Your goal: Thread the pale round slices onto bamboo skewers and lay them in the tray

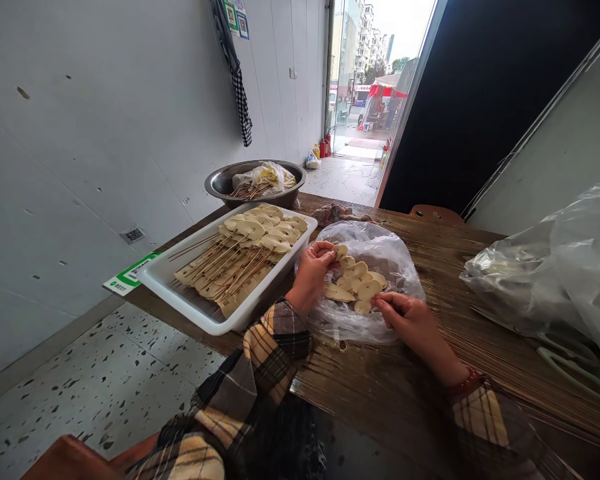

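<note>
Over a clear plastic bag on the table, both my hands are at a cluster of thin, pale tan round slices. My left hand is closed, its thumb and fingertips pinching a small slice at the cluster's far end. At the near right edge, my right hand is closed in a pinch against another round slice. Whether a thin stick runs between the fingers is hidden. Left of the bag, a white plastic tray holds many sticks threaded with similar pale slices.
Behind the tray stands a metal basin with a plastic bag and sticks. On the right lie a large clear plastic bag and pale-handled scissors. A green-and-white card pokes out under the tray at the wooden table's left edge.
</note>
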The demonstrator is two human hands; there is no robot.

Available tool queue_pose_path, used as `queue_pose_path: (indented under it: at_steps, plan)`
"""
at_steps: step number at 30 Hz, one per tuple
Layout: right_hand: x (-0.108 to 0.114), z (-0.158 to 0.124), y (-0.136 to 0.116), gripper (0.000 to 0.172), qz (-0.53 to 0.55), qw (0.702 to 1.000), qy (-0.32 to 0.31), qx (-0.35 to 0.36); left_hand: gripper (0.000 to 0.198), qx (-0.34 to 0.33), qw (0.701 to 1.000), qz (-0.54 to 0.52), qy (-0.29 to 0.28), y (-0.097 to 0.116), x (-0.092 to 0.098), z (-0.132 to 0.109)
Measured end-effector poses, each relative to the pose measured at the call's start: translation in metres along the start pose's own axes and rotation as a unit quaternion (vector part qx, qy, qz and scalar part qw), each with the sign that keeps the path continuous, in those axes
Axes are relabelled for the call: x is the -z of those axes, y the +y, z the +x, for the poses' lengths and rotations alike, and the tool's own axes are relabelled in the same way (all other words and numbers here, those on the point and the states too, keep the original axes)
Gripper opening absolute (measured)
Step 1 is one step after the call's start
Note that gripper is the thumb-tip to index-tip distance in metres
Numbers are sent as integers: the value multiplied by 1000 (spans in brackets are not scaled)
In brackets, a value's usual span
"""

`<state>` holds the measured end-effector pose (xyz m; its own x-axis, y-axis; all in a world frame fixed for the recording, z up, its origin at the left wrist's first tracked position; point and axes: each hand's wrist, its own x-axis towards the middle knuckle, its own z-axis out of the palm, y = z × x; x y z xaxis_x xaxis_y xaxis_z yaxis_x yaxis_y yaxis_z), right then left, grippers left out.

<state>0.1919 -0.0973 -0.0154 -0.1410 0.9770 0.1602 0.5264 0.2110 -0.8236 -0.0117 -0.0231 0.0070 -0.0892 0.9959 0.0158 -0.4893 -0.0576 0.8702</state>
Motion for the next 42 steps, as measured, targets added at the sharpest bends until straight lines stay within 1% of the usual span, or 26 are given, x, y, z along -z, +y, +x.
queue_pose_path:
  at_steps: [7,14,16,18,23,26,29,31,33,38,42]
  plan:
    - [0,0,-1,36,7,1000,-6,2,18,-30,999,36,3,-2,-1,1]
    - [1,0,-5,36,23,1000,-9,0,19,-24,998,60,-24,-5,-1,1]
    - [1,0,-6,36,37,999,-15,-6,21,-11,998,49,-35,-3,0,0]
    - [1,-1,-6,36,58,998,-23,-17,24,11,999,17,-44,-2,0,0]
    - [1,-2,-8,37,92,995,-35,-28,24,91,992,-68,-58,3,0,-1]
    - [1,-1,-9,39,100,994,-35,-29,25,129,984,-76,-92,4,-2,-4]
    - [0,-1,-8,39,96,995,-29,-29,27,134,978,-64,-147,2,-4,-8]
    - [-2,-1,-6,38,89,995,-21,-27,28,122,977,-68,-160,1,-5,-9]
    - [-3,-1,-5,38,90,995,-19,-32,27,107,980,-77,-150,0,-6,-9]
    - [-5,-1,-3,40,107,992,-39,-55,21,79,987,-91,-106,1,-4,-6]
    - [-6,-1,-5,38,97,994,-35,-46,21,71,988,-91,-104,4,-3,-6]
